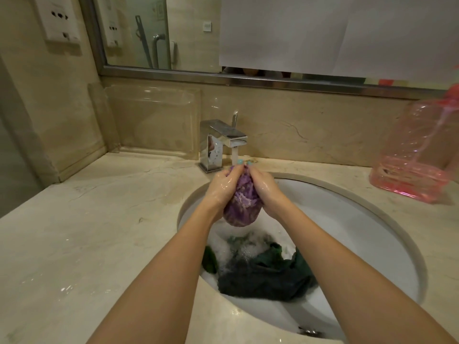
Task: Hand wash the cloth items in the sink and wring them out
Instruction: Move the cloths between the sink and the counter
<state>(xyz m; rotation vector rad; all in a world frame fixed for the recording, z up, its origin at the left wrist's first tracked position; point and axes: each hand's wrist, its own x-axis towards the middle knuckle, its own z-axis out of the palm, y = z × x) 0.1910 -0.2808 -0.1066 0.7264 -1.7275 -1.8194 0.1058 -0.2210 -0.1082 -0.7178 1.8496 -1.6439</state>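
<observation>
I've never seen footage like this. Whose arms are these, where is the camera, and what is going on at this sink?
There is no machine here. These are a person's two bare arms, filmed by a single wide-angle camera worn on the head, looking forward and down. That is why the arms seem to reach in from the bottom of the picture.

The left hand and the right hand both grip a bunched purple cloth. They hold it under the water running from the chrome faucet.

Below, in the white sink, dark green cloths lie in foamy water. The sink is set into a marble counter. A pink plastic bottle sits on it at the right, and a mirror hangs on the wall behind.
</observation>
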